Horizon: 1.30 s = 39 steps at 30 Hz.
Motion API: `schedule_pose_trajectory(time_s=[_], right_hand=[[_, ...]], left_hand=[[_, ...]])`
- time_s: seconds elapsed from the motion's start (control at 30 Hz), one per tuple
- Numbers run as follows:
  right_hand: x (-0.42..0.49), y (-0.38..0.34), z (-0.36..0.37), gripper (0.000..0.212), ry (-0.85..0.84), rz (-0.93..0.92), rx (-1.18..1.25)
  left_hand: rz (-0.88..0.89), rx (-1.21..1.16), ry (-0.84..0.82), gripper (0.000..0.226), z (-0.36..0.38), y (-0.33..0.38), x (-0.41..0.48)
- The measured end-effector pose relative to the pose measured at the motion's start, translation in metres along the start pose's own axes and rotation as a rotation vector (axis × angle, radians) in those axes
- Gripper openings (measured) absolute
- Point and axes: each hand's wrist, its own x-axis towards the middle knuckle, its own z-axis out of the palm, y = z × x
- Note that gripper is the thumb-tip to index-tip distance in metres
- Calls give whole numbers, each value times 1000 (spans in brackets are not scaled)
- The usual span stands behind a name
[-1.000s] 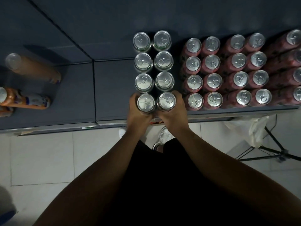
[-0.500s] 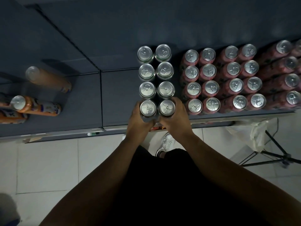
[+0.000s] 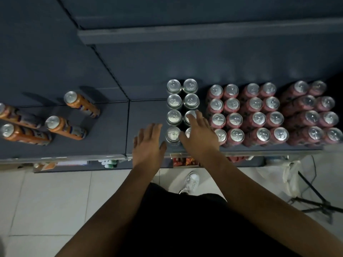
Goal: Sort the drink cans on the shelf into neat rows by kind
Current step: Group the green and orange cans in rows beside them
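Dark cans (image 3: 174, 102) — two tops half-hidden (right hand (image 3: 199, 134) above).

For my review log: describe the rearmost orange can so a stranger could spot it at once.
On the dark shelf, look left of the panel seam, away from the packed pink cans. Of the four loose orange cans there, the rearmost orange can stands farthest back and right, touching none.
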Motion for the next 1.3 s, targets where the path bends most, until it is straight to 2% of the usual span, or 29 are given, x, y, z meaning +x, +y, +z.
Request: schedule_pose_trajectory(time_s=[0.27, 0.5, 0.9, 1.3], right_hand=[[-9, -68, 8, 66, -54, -102, -232], [-22, -162, 54, 69, -94, -180, -322], [-47, -308, 146, 66, -136, -290, -333], [13, -358, 175, 61, -215, -266, -268]], left_hand=[[-142, 121, 7, 60, -42, -37, -19], [-246, 162, -25, 61, -75, -122, -54], [-438, 147, 28, 62, -124, -284, -128], [-573, 159, 25, 62, -135, -354, -100]])
